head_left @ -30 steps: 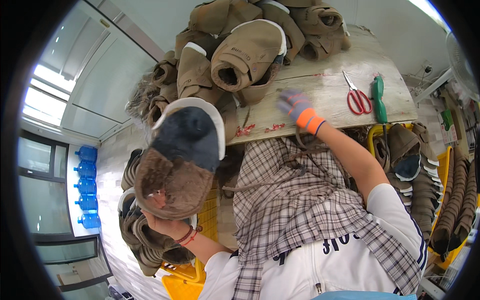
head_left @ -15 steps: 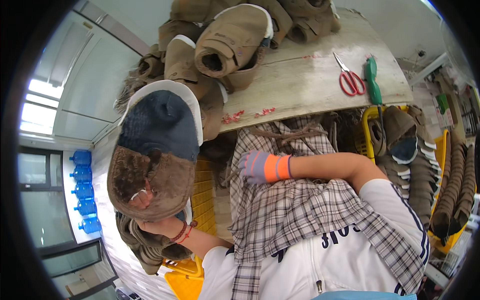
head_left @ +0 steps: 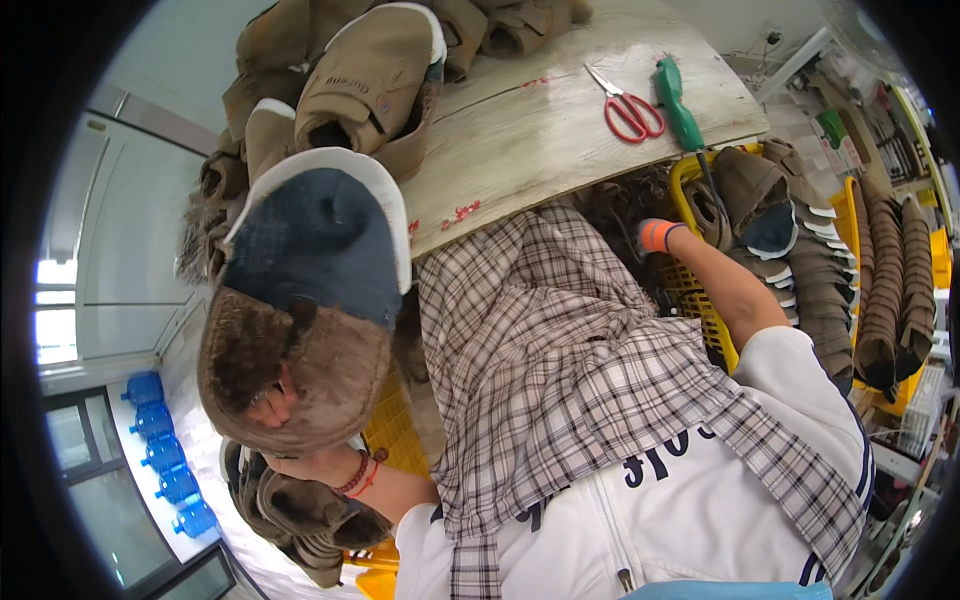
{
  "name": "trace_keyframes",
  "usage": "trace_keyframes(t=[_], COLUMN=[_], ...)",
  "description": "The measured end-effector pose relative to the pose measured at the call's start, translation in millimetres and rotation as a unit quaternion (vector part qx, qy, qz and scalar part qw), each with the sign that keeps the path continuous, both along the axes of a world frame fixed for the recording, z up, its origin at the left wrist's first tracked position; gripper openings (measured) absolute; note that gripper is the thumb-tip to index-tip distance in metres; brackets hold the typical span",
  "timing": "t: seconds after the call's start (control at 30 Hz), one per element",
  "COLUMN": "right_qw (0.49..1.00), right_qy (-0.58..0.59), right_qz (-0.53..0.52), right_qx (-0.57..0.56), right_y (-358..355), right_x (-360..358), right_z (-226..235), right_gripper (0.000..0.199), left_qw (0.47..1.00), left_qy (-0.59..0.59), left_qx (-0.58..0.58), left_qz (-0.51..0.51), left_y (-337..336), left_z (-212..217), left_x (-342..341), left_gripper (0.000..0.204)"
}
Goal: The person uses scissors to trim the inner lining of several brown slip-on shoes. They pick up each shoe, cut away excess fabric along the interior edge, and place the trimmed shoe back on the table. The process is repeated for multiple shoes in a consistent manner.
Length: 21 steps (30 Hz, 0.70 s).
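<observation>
My left hand [head_left: 315, 466] grips a brown shoe upper [head_left: 300, 370] with fuzzy lining, a dark blue toe part and a white edge. Its fingertips show through the opening, and the rest of the hand wraps the lower rim. A red cord and a beaded bracelet circle that wrist. Under the table edge, my right hand [head_left: 656, 237], in a glove with an orange cuff, reaches beside a yellow basket [head_left: 684, 190]. Its fingers are hidden among dark things there. Plaid cloth [head_left: 570, 330] covers my lap.
More brown uppers [head_left: 365, 85] pile on the wooden table [head_left: 540, 150], where red-handled scissors [head_left: 632, 115] and a green-handled tool [head_left: 678, 105] lie. Stacked uppers [head_left: 822, 290] fill yellow baskets at right; others [head_left: 290, 505] hang at lower left. Blue water bottles [head_left: 165, 452] line the left wall.
My right hand has moved from over my lap to the right, under the table edge by the yellow basket. My left hand still holds the shoe upper; the view has shifted.
</observation>
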State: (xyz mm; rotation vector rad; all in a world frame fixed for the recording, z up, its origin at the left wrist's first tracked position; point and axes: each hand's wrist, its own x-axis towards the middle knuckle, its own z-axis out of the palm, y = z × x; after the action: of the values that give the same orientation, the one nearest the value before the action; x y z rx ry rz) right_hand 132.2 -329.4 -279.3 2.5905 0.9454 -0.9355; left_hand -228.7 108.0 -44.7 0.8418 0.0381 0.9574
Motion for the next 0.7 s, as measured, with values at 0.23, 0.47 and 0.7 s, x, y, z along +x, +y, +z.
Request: trace_keyframes(t=[0.23, 0.47, 0.7], right_qw=[0.891, 0.903, 0.821], right_qy=[0.187, 0.079, -0.325], right_qz=[-0.379, -0.337, -0.229], right_qx=[0.167, 0.253, 0.409], right_y=[-31.1, -12.2, 21.5], right_x=[30.1, 30.6, 63.3], right_z=[44.2, 134.3, 109.7], right_gripper=[0.035, 0.016, 0.030], left_qw=[0.990, 0.950, 0.878], left_qy=[0.092, 0.105, 0.272], left_qx=[-0.097, -0.193, -0.304], left_qz=[-0.042, -0.223, -0.252], left_y=[-27.5, -14.2, -11.2], left_z=[-3.7, -60.9, -121.0], left_x=[43.9, 43.8, 34.6], left_gripper=[0.020, 0.030, 0.030])
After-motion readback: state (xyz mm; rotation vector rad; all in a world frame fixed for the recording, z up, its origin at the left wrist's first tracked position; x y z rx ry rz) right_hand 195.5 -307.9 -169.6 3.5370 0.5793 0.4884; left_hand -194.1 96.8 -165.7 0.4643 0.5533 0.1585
